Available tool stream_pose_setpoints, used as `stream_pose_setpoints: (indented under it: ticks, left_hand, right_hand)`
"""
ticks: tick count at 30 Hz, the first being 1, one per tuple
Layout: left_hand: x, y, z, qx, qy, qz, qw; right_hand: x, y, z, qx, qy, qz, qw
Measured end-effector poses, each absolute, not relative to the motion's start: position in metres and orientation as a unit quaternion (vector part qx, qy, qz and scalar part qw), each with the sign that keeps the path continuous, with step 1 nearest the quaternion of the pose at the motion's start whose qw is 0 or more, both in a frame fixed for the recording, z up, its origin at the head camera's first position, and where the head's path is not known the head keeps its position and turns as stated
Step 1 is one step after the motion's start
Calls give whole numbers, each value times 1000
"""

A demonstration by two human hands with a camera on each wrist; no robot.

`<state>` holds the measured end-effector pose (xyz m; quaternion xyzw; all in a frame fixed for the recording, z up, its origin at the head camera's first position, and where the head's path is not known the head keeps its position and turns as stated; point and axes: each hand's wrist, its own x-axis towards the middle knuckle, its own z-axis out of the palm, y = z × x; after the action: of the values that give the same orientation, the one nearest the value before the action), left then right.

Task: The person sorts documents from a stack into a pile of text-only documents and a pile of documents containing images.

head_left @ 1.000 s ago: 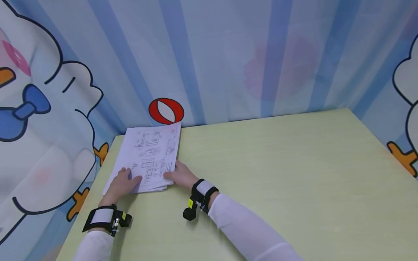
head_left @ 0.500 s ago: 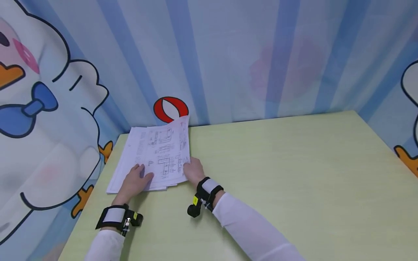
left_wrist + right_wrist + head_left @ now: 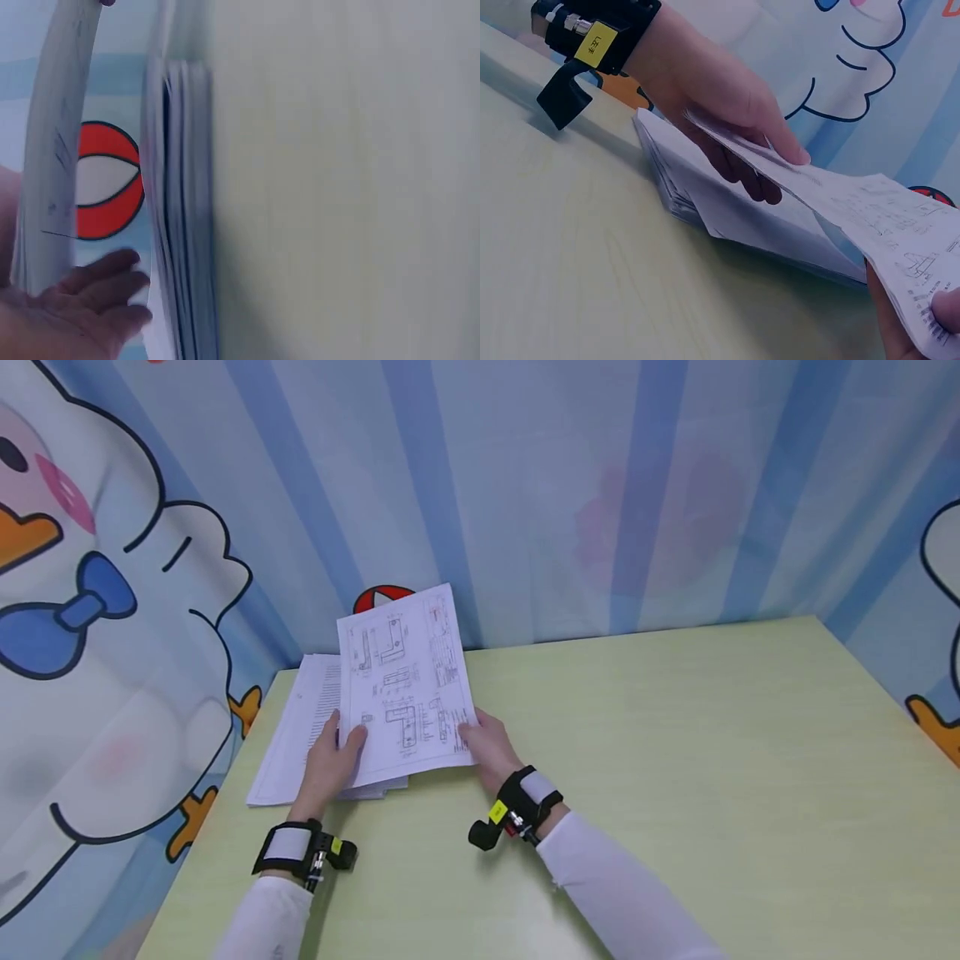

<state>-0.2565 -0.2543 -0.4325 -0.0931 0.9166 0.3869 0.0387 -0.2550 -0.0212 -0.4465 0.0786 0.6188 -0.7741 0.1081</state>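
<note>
Both hands hold a lifted paper drawing, printed with technical line figures, tilted above the table in the head view. It may be more than one sheet; I cannot tell. My left hand has its thumb on top of the left edge and its fingers underneath, as the right wrist view shows. The right hand pinches the lower right edge, thumb on the printed face. Below and to the left lies a stack of papers, partly covered by the lifted drawing. Its layered edges show in the left wrist view.
The pale yellow-green table extends to the right of the hands. A blue striped curtain with cartoon figures hangs along its back and left edges. Each wrist wears a strap with a small black camera.
The right hand has peeled the drawing off the stack and moved right and up with it. My left hand has shifted right from the stack to the drawing's left edge.
</note>
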Motion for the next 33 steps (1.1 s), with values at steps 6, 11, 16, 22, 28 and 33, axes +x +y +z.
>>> stream_pose_setpoints:
  ticks: [6,11,16,22,28,33]
  left_hand:
    - [-261,-222,-422,-128,813,566,41]
    - [-255,-193,-415,-91,765,633,74]
    - [-249,-163,-413,-33,776,626,66]
    - [-245,-129,-419,16,764,640,77]
    - [-244,-96,-423,57,763,638,86]
    - [-244,-72,-423,72,759,638,111]
  right_hand:
    - [-252,19,-431,44,602,-789,113]
    - [-247,51,-419,20,606,-787,113]
    - [-237,86,-416,10,617,-778,114]
    - [-227,124,-414,-3,688,-719,95]
    - [-219,156,-414,15,767,-640,48]
    - [-213,177,-414,50,781,-622,32]
